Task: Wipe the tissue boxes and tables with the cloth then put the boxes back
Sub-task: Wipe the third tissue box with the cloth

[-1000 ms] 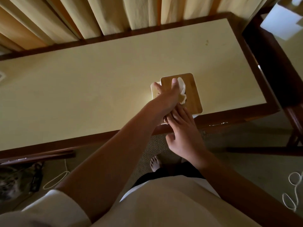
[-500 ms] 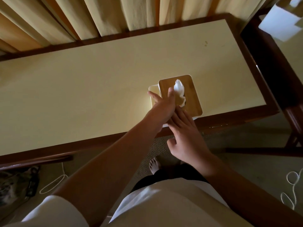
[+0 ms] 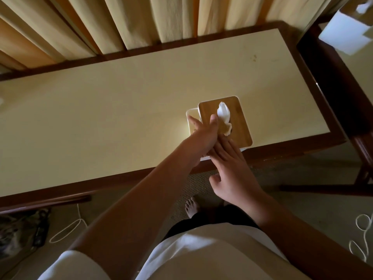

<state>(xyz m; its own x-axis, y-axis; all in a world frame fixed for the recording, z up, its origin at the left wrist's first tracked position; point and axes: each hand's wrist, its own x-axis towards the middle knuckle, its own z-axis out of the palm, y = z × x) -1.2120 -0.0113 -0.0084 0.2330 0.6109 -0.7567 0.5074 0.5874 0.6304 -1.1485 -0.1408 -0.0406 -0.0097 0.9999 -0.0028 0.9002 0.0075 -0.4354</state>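
A white tissue box with a wooden lid (image 3: pixel 236 126) stands near the front edge of the cream table (image 3: pixel 101 118), a white tissue (image 3: pixel 223 114) poking out of its slot. My left hand (image 3: pixel 203 134) holds the box at its near-left corner, thumb on the lid beside the tissue and fingers along the left side. My right hand (image 3: pixel 232 170) lies with straight fingers against the box's near side, just under the left hand. No cloth shows clearly; both hands hide the box's near face.
A second white tissue box (image 3: pixel 343 35) sits on a dark-framed table at the top right. Curtains hang behind the table. On the floor lie white cords (image 3: pixel 66 231) and a dark bag (image 3: pixel 20 229) at the left. My bare foot (image 3: pixel 191 207) is below the table edge.
My left thumb has slid back along the lid toward me, uncovering the tissue. The right hand has stayed against the near side.
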